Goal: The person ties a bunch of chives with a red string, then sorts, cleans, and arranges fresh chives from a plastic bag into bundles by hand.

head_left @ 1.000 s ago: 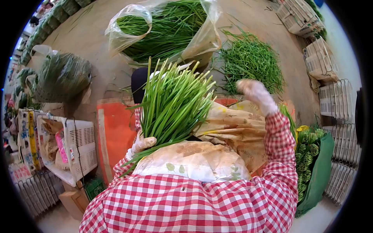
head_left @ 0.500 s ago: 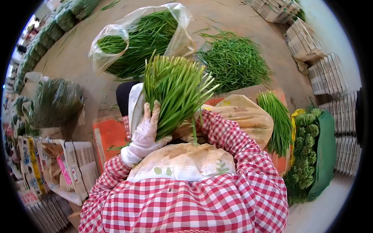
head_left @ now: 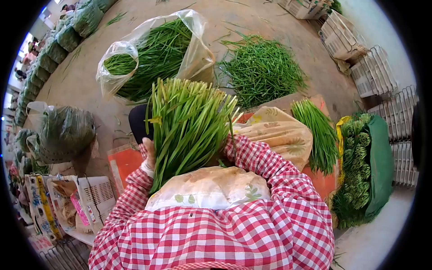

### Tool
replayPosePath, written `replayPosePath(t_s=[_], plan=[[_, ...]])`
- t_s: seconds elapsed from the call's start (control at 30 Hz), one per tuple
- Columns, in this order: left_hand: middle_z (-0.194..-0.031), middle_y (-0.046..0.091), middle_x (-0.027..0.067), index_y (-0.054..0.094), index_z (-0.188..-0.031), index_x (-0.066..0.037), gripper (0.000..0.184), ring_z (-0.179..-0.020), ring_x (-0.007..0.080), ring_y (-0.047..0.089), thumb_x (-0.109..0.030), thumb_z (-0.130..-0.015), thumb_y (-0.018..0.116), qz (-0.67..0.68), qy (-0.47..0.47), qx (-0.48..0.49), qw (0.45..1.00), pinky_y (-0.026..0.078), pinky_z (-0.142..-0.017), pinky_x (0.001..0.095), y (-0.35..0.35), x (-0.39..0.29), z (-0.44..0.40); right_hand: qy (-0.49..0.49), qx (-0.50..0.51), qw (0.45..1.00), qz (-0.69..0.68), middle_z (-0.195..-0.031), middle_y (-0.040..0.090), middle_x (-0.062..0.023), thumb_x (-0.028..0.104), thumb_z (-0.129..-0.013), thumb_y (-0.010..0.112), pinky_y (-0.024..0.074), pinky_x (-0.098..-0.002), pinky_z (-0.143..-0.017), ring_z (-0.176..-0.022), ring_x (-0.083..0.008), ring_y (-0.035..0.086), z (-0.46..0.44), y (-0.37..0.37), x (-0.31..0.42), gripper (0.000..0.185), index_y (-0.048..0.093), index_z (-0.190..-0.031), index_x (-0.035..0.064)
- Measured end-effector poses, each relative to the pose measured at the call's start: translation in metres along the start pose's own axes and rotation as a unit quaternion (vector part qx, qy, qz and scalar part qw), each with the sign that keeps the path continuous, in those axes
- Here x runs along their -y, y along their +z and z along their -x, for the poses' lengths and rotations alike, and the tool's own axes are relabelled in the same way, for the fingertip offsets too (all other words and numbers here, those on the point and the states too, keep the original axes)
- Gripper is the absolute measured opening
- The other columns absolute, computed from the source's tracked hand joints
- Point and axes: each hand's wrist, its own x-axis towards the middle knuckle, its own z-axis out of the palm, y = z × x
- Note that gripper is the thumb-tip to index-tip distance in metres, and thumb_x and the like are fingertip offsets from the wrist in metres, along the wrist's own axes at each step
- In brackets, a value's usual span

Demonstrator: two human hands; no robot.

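Observation:
A thick bunch of green chives [head_left: 189,123] stands upright over my lap, its pale cut ends pointing up and away from me. My left hand [head_left: 149,154] grips the left side of the bunch, with part of the fingers hidden behind the leaves. The right sleeve [head_left: 256,150] reaches in behind the bunch from the right, and that hand is hidden by it. Beyond the bunch sits an open clear plastic bag [head_left: 198,58] full of loose chives. A stained, leaf-patterned apron [head_left: 211,186] covers my lap.
A loose heap of green trimmings [head_left: 263,69] lies on the floor ahead. To the right are a small laid-out bundle of chives [head_left: 315,135] and bundles wrapped in green cloth [head_left: 380,166]. Plastic crates [head_left: 371,72] line the right wall; filled bags [head_left: 67,128] stand left.
My left hand has shifted down and left, from the front of the bunch to its side. The bunch now looks fuller and more spread, turned with its cut ends more upright.

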Motion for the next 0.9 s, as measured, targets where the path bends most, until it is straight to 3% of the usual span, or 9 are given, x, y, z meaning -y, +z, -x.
replayPosePath(t_s=[0.23, 0.27, 0.4, 0.5, 0.57, 0.6, 0.77, 0.83, 0.9], plan=[[-0.133, 0.042, 0.0133, 0.034, -0.134, -0.002, 0.089, -0.119, 0.0238, 0.045, -0.062, -0.074, 0.059, 0.003, -0.004, -0.007, 1.0, 0.036, -0.101, 0.0369, 0.049, 0.008, 0.045, -0.054, -0.095, 0.963, 0.245, -0.104, 0.062, -0.0075, 0.046, -0.087, 0.051, 0.0462, -0.0322, -0.077, -0.09, -0.0162, 0.057, 0.006, -0.048, 0.075, 0.045, 0.058, -0.106, 0.0055], [-0.128, 0.048, 0.0128, 0.038, -0.132, -0.003, 0.078, -0.113, 0.0235, 0.051, -0.044, -0.074, 0.07, 0.079, -0.021, -0.027, 0.996, 0.041, -0.097, 0.0377, 0.057, 0.003, 0.05, -0.1, -0.136, 0.946, 0.275, -0.1, 0.063, -0.0064, 0.04, -0.088, 0.051, 0.0457, -0.028, -0.068, -0.081, -0.0119, 0.057, 0.022, -0.034, 0.092, 0.038, 0.059, -0.102, 0.0057], [-0.125, 0.051, 0.0128, 0.044, -0.127, -0.001, 0.061, -0.11, 0.0234, 0.053, -0.028, -0.077, 0.066, 0.077, -0.032, -0.045, 0.996, 0.041, -0.097, 0.0372, 0.04, 0.008, 0.066, -0.192, -0.226, 0.88, 0.372, -0.096, 0.064, -0.0083, 0.033, -0.092, 0.048, 0.0399, -0.0175, -0.044, -0.056, -0.0055, 0.056, 0.084, 0.014, 0.124, 0.032, 0.059, -0.102, 0.0044], [-0.118, 0.055, 0.0113, 0.045, -0.125, 0.001, 0.058, -0.097, 0.0206, 0.058, -0.027, -0.079, 0.064, 0.076, -0.032, -0.071, 0.994, 0.044, -0.091, 0.0345, 0.076, -0.007, 0.061, -0.141, -0.143, 0.816, 0.541, -0.084, 0.065, -0.0075, 0.046, -0.087, 0.051, 0.046, -0.0208, -0.053, -0.062, -0.008, 0.058, 0.096, 0.069, 0.093, 0.059, 0.046, -0.122, -0.0004], [-0.128, 0.047, 0.0171, 0.034, -0.133, -0.002, 0.08, -0.114, 0.0296, 0.05, -0.032, -0.069, 0.071, 0.062, -0.055, -0.082, 0.993, 0.039, -0.099, 0.0424, 0.11, -0.021, 0.055, -0.175, -0.136, 0.669, 0.709, -0.089, 0.065, -0.0108, 0.048, -0.079, 0.062, 0.0495, -0.0235, -0.064, -0.071, -0.0116, 0.061, 0.09, 0.057, 0.071, 0.08, 0.031, -0.135, 0.0], [-0.129, 0.045, 0.0172, 0.033, -0.134, -0.002, 0.082, -0.115, 0.0296, 0.048, -0.03, -0.068, 0.071, 0.057, -0.046, -0.085, 0.994, 0.038, -0.099, 0.0424, 0.122, -0.025, 0.053, -0.132, -0.147, 0.682, 0.704, -0.097, 0.064, -0.0153, 0.041, -0.074, 0.07, 0.0487, -0.0253, -0.074, -0.078, -0.0141, 0.063, 0.092, 0.069, 0.067, 0.091, 0.022, -0.139, -0.0006], [-0.133, 0.041, 0.0166, 0.027, -0.137, -0.003, 0.088, -0.12, 0.0293, 0.043, -0.025, -0.064, 0.071, -0.011, -0.034, -0.128, 0.991, 0.034, -0.103, 0.0415, 0.074, -0.004, 0.061, -0.231, -0.127, 0.618, 0.741, -0.1, 0.062, -0.018, 0.024, -0.079, 0.066, 0.0472, -0.0271, -0.079, -0.084, -0.0183, 0.062, 0.094, 0.055, 0.055, 0.082, 0.017, -0.14, 0.0004], [-0.124, 0.047, 0.0116, 0.03, -0.135, -0.002, 0.073, -0.107, 0.0182, 0.05, -0.008, -0.071, 0.064, -0.028, 0.022, -0.035, 0.999, 0.038, -0.094, 0.0314, 0.101, -0.019, 0.05, 0.009, -0.161, 0.686, 0.71, -0.102, 0.062, -0.017, 0.02, -0.081, 0.062, 0.0482, -0.0286, -0.076, -0.084, -0.0207, 0.061, 0.107, 0.075, 0.077, 0.073, 0.021, -0.139, 0.0008], [-0.13, 0.045, 0.0121, 0.03, -0.135, -0.002, 0.078, -0.118, 0.0208, 0.043, -0.007, -0.068, 0.071, -0.047, -0.039, -0.004, 0.998, 0.033, -0.1, 0.0334, 0.115, -0.028, 0.041, -0.021, -0.132, 0.525, 0.84, -0.1, 0.062, -0.0153, 0.014, -0.083, 0.058, 0.0489, -0.0287, -0.07, -0.081, -0.0174, 0.06, 0.115, 0.064, 0.093, 0.055, 0.038, -0.132, 0.0012]])
